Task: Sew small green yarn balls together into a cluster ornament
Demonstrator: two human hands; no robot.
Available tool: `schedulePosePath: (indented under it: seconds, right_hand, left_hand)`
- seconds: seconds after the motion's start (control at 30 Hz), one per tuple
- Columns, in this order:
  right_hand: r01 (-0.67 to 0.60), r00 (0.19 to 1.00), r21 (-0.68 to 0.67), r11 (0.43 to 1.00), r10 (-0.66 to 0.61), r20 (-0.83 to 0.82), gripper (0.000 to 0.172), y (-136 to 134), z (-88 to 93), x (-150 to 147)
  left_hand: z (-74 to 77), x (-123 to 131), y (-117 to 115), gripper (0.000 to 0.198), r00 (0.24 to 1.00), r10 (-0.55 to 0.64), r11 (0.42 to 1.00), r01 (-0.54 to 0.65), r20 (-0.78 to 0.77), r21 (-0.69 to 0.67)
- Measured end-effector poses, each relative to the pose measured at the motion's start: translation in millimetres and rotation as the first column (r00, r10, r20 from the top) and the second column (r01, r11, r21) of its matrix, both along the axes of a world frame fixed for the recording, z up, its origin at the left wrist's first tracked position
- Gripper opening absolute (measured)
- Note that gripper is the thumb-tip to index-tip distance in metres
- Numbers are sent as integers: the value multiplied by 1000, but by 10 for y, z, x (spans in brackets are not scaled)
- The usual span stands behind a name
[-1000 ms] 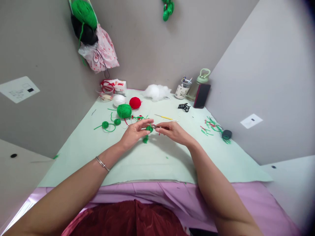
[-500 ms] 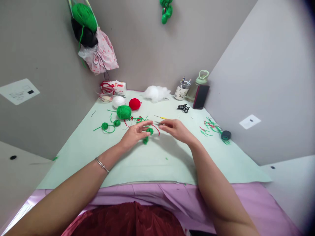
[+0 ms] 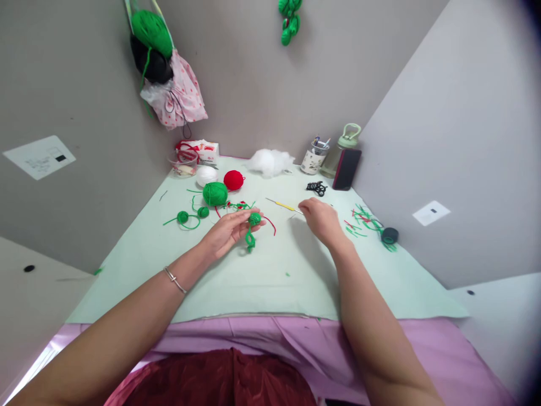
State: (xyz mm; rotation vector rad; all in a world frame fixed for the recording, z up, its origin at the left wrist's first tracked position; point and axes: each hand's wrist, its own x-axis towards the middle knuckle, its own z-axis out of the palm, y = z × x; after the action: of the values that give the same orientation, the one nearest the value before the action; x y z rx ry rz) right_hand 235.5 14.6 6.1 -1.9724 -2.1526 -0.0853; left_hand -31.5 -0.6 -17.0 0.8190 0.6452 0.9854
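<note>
My left hand [image 3: 226, 230] pinches a small green crocheted piece [image 3: 253, 220] at its fingertips, with a green tail hanging down and a red yarn strand [image 3: 270, 223] trailing right. My right hand [image 3: 321, 219] is out to the right near the yellow-handled crochet hook [image 3: 284, 204] lying on the pale green mat [image 3: 270, 270]. Its fingers are curled over the hook's end; whether they grip anything is hidden.
Green [image 3: 214, 193], red [image 3: 233, 180] and white [image 3: 205, 175] yarn balls lie at the back left. Small green crocheted balls [image 3: 182, 217] lie left. White stuffing [image 3: 269, 160], a pen cup [image 3: 313, 158], a bottle [image 3: 343, 148], a phone [image 3: 346, 169], a black clip [image 3: 316, 186] and yarn scraps [image 3: 366, 217] lie right.
My right hand drew away from the green piece toward the right, reaching the crochet hook. The left hand kept the green piece and lifted it slightly.
</note>
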Motion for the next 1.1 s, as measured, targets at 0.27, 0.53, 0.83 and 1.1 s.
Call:
schedulePosePath:
  seconds: [0.27,0.53,0.83,1.1]
  right_hand:
    - [-152,937,-225,962,213,278,30,8,-133,-293]
    - [-52,961,-180,982,98,257,32,27,-181,-315]
    - [-613,317,-219,759,-18,-948,47,-237,-68,-754]
    - [-513,257,-279,812,-165,-952,43,-234,-137,-871]
  left_hand:
    - [1,28,-11,24,996,47,998,-50,-77,-41]
    - [-24,26,8,23,997,51,998,-52,-58,-29]
    - [-76,59,6,24,996,82,993,-80,-19,87]
    - [-103,40,42,22,988,153,981,-151,-11,121]
